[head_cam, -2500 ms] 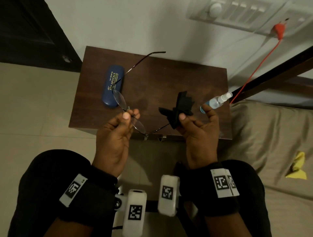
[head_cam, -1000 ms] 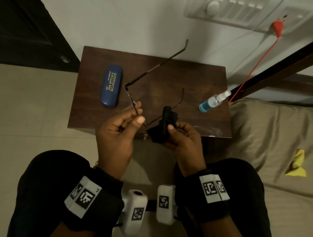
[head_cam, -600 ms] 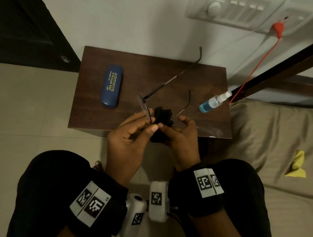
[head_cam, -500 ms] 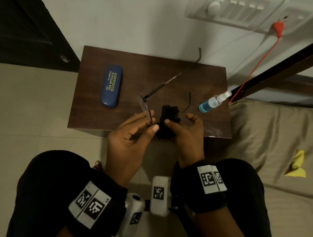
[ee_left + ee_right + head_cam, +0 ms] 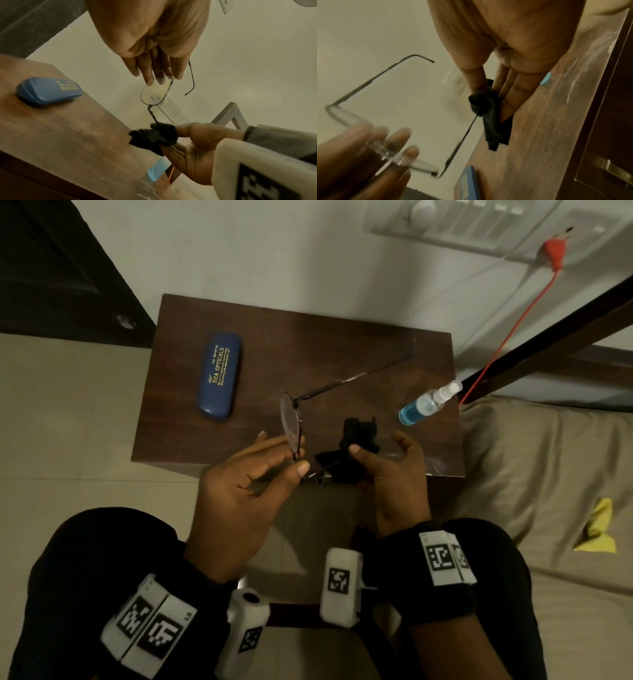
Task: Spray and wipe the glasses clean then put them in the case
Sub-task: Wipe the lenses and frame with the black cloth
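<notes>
Thin wire-framed glasses (image 5: 290, 422) hang above the front edge of the wooden table (image 5: 308, 337). My left hand (image 5: 294, 455) pinches them at the nose bridge, lens (image 5: 155, 93) upright and one temple pointing away. My right hand (image 5: 368, 455) pinches a black cloth (image 5: 356, 440) folded round the other temple (image 5: 467, 134), near its tip. The blue glasses case (image 5: 219, 374) lies shut on the table's left half. The spray bottle (image 5: 428, 404) with blue liquid stands near the right edge. The cloth (image 5: 154, 136) hides the temple's end.
A bed with a brown cover (image 5: 548, 474) borders the table on the right, with a yellow scrap (image 5: 596, 529) on it. A red cable (image 5: 507, 330) runs down from the wall socket. A dark door (image 5: 51, 268) stands at the back left.
My right hand brought the cloth onto the near temple and slid it outward toward the tip. My left hand turned the glasses and stays pinching them.
</notes>
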`<state>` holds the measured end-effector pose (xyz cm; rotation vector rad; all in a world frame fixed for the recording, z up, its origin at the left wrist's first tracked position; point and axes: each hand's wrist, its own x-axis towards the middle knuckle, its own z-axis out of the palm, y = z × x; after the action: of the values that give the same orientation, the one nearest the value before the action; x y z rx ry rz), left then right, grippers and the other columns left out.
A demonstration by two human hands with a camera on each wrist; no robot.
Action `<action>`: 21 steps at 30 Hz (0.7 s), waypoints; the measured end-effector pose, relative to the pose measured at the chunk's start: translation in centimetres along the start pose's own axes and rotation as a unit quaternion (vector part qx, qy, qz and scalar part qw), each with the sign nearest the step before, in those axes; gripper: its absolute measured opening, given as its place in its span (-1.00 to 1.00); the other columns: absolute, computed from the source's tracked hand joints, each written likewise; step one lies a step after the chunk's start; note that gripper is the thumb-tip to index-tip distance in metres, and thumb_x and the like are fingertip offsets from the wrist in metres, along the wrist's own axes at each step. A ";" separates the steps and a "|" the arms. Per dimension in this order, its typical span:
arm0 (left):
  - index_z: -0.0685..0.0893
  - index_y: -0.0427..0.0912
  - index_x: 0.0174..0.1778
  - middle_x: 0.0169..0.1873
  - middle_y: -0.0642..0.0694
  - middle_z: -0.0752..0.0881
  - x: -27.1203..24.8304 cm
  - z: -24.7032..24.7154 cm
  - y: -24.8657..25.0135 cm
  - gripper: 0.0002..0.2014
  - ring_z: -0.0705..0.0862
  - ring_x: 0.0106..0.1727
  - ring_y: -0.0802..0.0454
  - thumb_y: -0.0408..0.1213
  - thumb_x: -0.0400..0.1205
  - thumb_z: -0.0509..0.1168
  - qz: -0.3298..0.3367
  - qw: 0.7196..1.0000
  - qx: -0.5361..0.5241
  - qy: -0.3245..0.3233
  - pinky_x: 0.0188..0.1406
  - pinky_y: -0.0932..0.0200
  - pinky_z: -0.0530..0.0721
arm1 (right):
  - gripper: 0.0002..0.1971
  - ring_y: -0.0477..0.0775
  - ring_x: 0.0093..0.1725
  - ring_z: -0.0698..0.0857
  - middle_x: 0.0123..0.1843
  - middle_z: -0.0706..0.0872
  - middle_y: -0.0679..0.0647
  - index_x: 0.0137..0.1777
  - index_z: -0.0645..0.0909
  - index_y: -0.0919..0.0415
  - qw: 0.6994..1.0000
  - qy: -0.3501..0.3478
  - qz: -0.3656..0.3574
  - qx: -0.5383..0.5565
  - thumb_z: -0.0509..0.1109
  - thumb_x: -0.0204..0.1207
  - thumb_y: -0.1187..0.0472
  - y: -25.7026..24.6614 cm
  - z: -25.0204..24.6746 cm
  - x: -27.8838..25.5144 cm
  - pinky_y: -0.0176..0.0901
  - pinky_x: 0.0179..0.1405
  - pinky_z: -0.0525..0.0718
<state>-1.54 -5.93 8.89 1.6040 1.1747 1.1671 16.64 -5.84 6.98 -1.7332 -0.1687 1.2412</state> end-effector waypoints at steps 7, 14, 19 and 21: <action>0.73 -0.22 0.05 0.07 0.02 0.75 0.0 -1.5 -0.3 -0.77 0.71 0.18 0.26 -0.24 0.51 0.37 0.009 0.998 0.013 -0.054 0.40 0.05 0.56 | -0.24 0.18 0.22 0.68 0.38 0.56 0.13 0.42 0.33 -0.13 0.999 0.041 -0.015 -0.021 0.56 0.30 0.35 -1.3 -2.4 2.1 0.26 0.21 0.67; 0.72 -0.15 0.09 0.07 0.54 0.66 -0.2 -1.6 -0.9 -0.75 0.69 0.18 0.35 -0.24 0.50 0.39 0.003 1.000 0.011 -0.029 0.34 0.25 0.58 | -0.62 0.17 0.11 0.78 0.16 0.76 0.16 0.28 0.57 0.21 0.995 0.046 -0.092 0.012 0.46 0.45 0.37 -1.9 -3.7 2.1 0.05 -0.07 0.80; 0.75 -0.23 0.07 0.16 0.14 0.72 -0.7 -0.4 -2.7 -0.74 0.67 0.21 0.34 -0.25 0.49 0.40 0.007 0.998 0.049 0.024 0.34 0.04 0.59 | -0.68 0.12 0.12 0.78 0.02 0.83 0.09 0.21 0.58 0.18 0.987 -0.065 -0.148 0.022 0.41 0.45 0.32 -2.2 -2.9 -0.9 0.15 0.07 0.74; 0.75 -0.29 0.06 0.15 0.01 0.71 -0.9 0.2 -3.1 -0.73 0.65 0.21 0.40 -0.25 0.49 0.40 0.005 0.998 0.059 0.035 0.35 0.06 0.58 | -0.65 0.12 0.12 0.78 -0.01 0.84 0.08 0.14 0.58 0.11 0.981 -0.121 -0.148 0.028 0.42 0.34 0.26 -2.2 -2.0 -1.9 0.19 0.14 0.70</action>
<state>-2.18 -6.07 5.69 1.6715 1.3030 1.1877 18.16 -7.02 9.93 -1.4421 -0.5123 1.2169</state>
